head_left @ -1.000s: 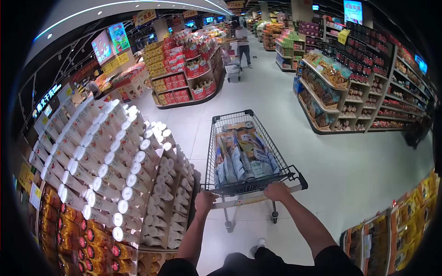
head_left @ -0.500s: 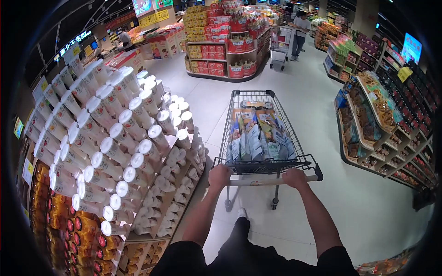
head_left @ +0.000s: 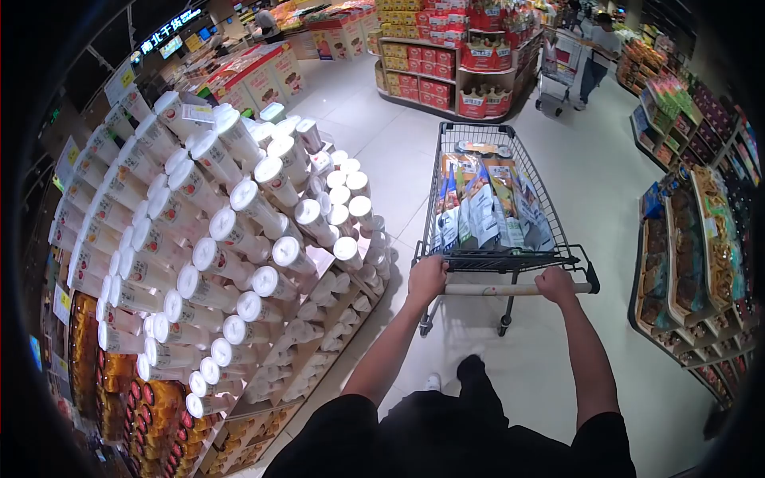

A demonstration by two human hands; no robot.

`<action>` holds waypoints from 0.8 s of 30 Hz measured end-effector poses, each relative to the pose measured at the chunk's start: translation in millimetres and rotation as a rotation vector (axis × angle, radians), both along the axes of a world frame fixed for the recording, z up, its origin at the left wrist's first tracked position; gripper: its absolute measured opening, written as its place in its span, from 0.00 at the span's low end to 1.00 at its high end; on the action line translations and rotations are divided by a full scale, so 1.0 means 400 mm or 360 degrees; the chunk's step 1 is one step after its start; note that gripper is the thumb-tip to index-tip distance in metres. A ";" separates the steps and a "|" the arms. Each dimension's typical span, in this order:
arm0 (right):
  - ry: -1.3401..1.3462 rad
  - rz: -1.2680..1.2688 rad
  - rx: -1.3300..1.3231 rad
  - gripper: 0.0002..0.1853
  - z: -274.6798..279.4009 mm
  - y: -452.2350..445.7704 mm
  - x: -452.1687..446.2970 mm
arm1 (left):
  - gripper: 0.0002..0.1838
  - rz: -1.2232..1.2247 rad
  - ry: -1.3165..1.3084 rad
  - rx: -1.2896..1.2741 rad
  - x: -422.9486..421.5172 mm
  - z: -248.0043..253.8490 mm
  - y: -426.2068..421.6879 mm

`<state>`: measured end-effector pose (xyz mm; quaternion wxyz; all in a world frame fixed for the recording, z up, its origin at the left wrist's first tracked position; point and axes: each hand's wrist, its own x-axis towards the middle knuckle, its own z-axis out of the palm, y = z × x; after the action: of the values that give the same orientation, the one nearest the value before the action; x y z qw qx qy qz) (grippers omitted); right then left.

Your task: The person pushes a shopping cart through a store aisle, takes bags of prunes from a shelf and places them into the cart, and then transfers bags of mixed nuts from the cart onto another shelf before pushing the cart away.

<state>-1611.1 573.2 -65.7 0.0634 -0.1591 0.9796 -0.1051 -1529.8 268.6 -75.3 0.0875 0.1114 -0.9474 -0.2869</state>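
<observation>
Ahead of me is a dark wire shopping cart (head_left: 570,231) with a pale push handle (head_left: 500,289). My left hand (head_left: 428,278) is wrapped round the left end of that handle. Toward its right end, my right hand (head_left: 555,284) grips the same bar. Several upright printed packets (head_left: 480,209) with blue, white and orange parts fill the basket. At the far end of the basket lie some round-ended containers (head_left: 484,149), too small to name. Below the handle, my feet show in mid-stride on the floor.
A tall display of white lidded cups (head_left: 199,215) stands close on the left, with amber bottles (head_left: 151,414) lower down. Red and yellow boxes fill a shelf island (head_left: 454,68) ahead. A person (head_left: 599,56) with another cart (head_left: 560,68) is beyond it. Stocked shelves (head_left: 677,263) line the right.
The view has turned left and moved forward, so the cart appears further right. The cup display and the other person look nearer. Both hands have stayed on the handle.
</observation>
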 end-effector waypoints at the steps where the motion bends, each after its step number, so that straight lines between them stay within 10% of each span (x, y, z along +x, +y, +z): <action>1: -0.0018 0.0023 -0.0006 0.18 -0.006 -0.007 -0.037 | 0.11 -0.0012 0.0016 0.0019 -0.032 0.000 -0.004; 24: -0.0248 0.0415 0.0140 0.19 0.075 -0.292 -0.877 | 0.17 0.0592 -0.0252 0.0041 -0.684 0.027 -0.183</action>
<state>-1961.8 456.6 -35.6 0.1592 -0.2733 0.9464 -0.0650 -1803.5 195.5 -64.6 0.0629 0.3078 -0.9107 -0.2684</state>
